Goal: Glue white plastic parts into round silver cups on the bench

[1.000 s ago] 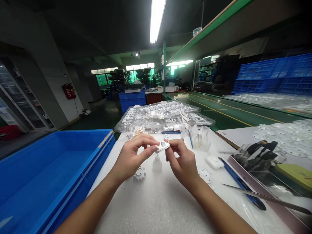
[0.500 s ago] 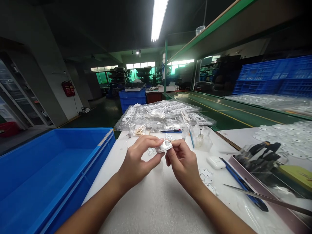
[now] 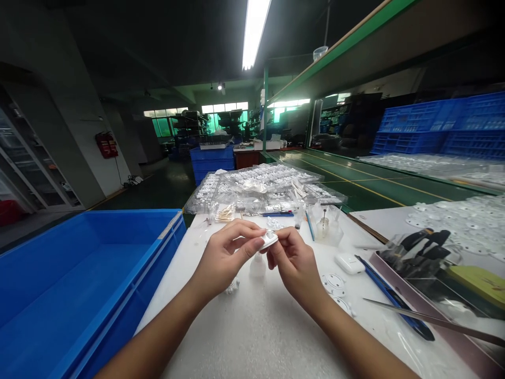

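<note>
A small white plastic part (image 3: 270, 240), rounded with a raised middle, is held up over the bench between my two hands. My left hand (image 3: 226, 250) pinches its left side with thumb and fingers. On its right edge, the thumb and fingertips of my right hand (image 3: 294, 255) are closed. Below the part, a small translucent bottle (image 3: 258, 267) stands on the white bench top (image 3: 252, 326). A white piece (image 3: 232, 286) lies partly hidden under my left hand. Flat white discs with holes (image 3: 334, 284) lie beside my right wrist.
A large blue crate (image 3: 118, 252) stands at the left. Clear trays of white parts (image 3: 256, 184) are stacked at the back, with cotton swabs (image 3: 224, 212) in front. Right are a white case (image 3: 349, 263), tweezers (image 3: 426, 316), a blue-handled tool (image 3: 394, 297) and a tool box (image 3: 426, 263).
My left thumb has moved up onto the white part, which has tilted slightly. The bottle and the piece under my left hand now show. The view has shifted a little.
</note>
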Tool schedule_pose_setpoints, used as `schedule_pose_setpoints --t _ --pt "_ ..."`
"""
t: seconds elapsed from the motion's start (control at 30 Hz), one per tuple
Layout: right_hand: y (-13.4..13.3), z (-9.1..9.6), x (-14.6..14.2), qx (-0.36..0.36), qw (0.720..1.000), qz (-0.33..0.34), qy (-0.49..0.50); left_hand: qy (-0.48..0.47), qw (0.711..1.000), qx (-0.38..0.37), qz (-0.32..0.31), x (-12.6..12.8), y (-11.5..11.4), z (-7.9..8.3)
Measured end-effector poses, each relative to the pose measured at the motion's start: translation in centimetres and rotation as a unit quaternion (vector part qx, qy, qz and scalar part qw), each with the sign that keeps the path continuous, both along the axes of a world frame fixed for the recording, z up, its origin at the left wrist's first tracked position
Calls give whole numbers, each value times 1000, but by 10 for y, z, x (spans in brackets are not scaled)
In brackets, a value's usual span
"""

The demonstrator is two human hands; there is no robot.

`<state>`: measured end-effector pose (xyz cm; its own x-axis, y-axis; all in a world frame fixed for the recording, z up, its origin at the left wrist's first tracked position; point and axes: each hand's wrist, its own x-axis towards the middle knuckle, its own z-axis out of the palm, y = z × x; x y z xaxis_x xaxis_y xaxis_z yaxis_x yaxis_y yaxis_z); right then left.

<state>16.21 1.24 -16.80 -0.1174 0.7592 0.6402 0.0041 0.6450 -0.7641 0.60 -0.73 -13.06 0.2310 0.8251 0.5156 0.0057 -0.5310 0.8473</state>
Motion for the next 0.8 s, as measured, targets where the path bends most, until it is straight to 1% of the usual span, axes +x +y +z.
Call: schedule_pose_setpoints --t 0.1,0.27,0.37,0.43,0.53,0.6,0.7,0.8 --pt "2 -2 0 -4 1000 7 3 -8 1000 -27 -10 -2 2 2" --pt "6 -5 1 -28 999 21 0 -1 999 -39 -17 -8 10 -1" --pt "8 -7 2 -38 999 27 -3 6 999 -43 -10 -9 12 -3" --pt "8 -8 2 -44 999 28 -3 12 999 -34 0 -8 11 -3" --pt "7 -6 2 -48 998 32 1 22 1000 10 14 -6 10 -5" --pt "6 -4 1 -55 998 38 9 22 999 40 10 -5 9 -7" --pt "6 -3 1 -65 996 51 27 35 998 54 3 -4 9 -11" --pt "7 -4 1 -72 995 60 29 62 995 72 38 -2 9 -14"
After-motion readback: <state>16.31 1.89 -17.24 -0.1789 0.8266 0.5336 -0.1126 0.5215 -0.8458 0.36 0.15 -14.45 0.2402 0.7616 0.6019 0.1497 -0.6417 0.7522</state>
